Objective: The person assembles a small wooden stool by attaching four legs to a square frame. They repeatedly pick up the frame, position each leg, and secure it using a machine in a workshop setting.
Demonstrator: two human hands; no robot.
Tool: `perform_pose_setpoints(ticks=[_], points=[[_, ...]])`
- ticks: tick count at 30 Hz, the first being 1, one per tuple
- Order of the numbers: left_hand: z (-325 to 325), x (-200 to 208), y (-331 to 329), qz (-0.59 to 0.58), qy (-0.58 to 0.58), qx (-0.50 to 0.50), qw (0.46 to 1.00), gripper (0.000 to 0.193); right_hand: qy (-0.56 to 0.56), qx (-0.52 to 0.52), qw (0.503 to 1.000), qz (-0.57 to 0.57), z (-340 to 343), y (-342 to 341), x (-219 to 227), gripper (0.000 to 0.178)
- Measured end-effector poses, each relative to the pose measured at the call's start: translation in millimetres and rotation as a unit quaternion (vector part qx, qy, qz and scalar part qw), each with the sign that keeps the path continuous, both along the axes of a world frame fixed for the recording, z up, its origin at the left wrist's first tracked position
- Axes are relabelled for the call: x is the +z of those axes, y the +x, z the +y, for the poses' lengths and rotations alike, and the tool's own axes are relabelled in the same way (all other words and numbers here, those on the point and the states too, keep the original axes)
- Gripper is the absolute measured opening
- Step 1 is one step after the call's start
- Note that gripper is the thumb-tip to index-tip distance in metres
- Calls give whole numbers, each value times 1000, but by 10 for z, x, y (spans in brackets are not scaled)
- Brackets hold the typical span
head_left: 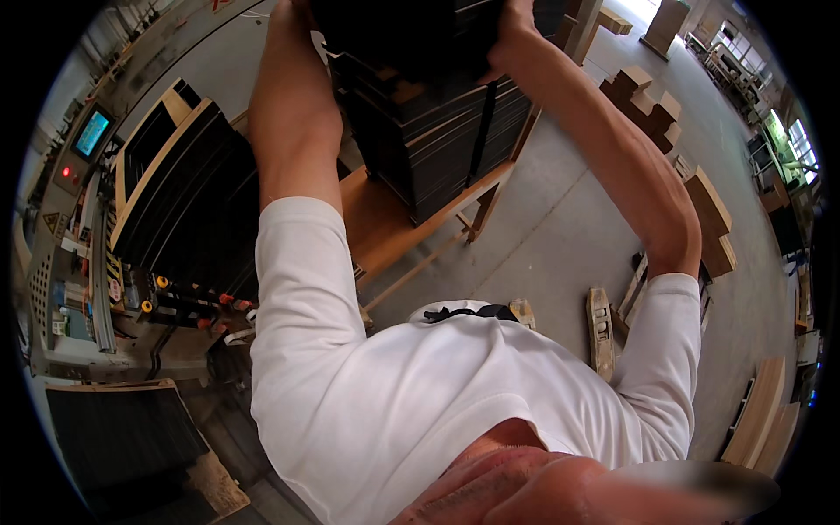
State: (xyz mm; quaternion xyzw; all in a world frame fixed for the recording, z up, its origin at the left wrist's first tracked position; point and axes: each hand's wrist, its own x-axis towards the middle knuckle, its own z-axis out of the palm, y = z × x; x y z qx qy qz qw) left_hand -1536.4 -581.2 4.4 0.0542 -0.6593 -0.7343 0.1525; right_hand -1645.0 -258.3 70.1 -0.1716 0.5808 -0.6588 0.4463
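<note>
A tall stack of black panels (pixel 420 131) rises in front of me on an orange-brown wooden table (pixel 385 223). Both my arms reach up to its top, one on each side. My right hand (pixel 513 39) is closed against the right edge of the dark upper panels (pixel 402 35), its fingers partly hidden. On the left side of the same upper panels is my left hand (pixel 300 10). It is mostly cut off by the top of the view, so its fingers do not show.
At left, more black panels (pixel 197 184) lean by a machine with a lit screen (pixel 92 133). A dark board (pixel 122 437) lies lower left. Cartons (pixel 643 105) stand on the floor at right, near wooden pallet pieces (pixel 600 328). Planks (pixel 757 411) lean farther right.
</note>
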Motion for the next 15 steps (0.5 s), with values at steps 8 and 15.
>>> perform_pose_setpoints(ticks=[8,15], points=[[-117,52,-39,-19,-5,39,999,56,-23,22,999,-29,-128,-23,-134,98],[-164,52,91,-25,-11,77,997,56,-51,48,997,-32,-173,-72,-209,97]])
